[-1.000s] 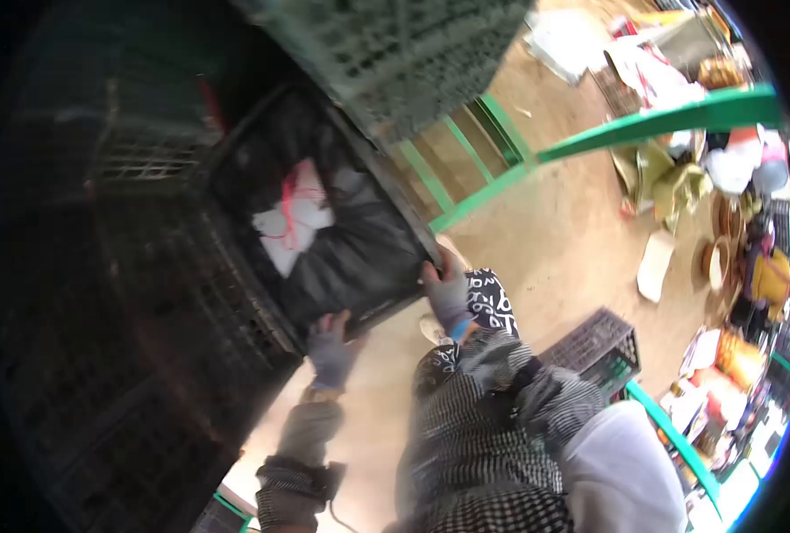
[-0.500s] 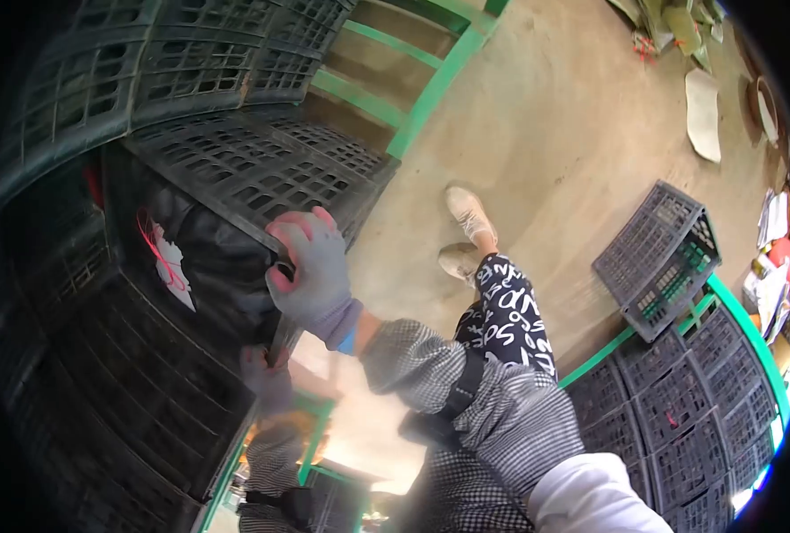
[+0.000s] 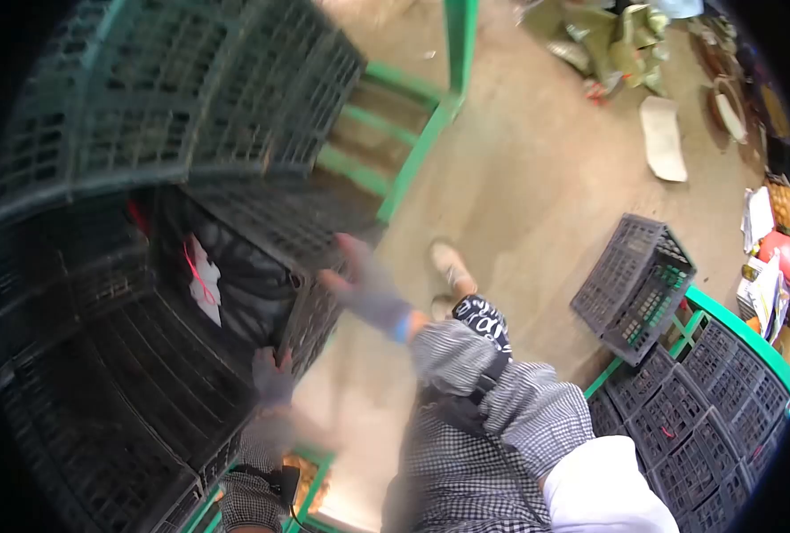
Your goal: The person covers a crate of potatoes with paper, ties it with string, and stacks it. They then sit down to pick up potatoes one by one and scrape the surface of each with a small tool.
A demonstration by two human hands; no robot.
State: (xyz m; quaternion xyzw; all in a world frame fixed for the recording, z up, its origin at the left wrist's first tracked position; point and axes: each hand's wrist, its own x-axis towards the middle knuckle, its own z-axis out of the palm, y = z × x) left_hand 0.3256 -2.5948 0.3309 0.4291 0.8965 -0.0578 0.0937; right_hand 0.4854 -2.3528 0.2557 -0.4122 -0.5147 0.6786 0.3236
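A black plastic crate (image 3: pixel 310 333) with a dark bag (image 3: pixel 244 275) inside stands tilted on the left. The bag carries a white tag (image 3: pixel 206 284) with red string. My right hand (image 3: pixel 364 284), in a grey glove with pink fingertips, is off the crate's outer side with fingers apart and nothing in them; it is blurred by motion. At the crate's lower end, my left hand (image 3: pixel 273 377), gloved the same way, lies close to or against the edge with its fingers apart.
Stacked black crates (image 3: pixel 182 89) fill the upper left beside a green metal frame (image 3: pixel 421 160). A dark crate (image 3: pixel 630 289) stands on the floor at right, near more crates (image 3: pixel 679 409) in a green rack. Sacks (image 3: pixel 621 49) and paper lie at upper right.
My right hand has let go of the crate's rim, opened and moved right. My left hand has moved slightly right along the crate's end. The view has shifted, and the tagged bag appears further right.
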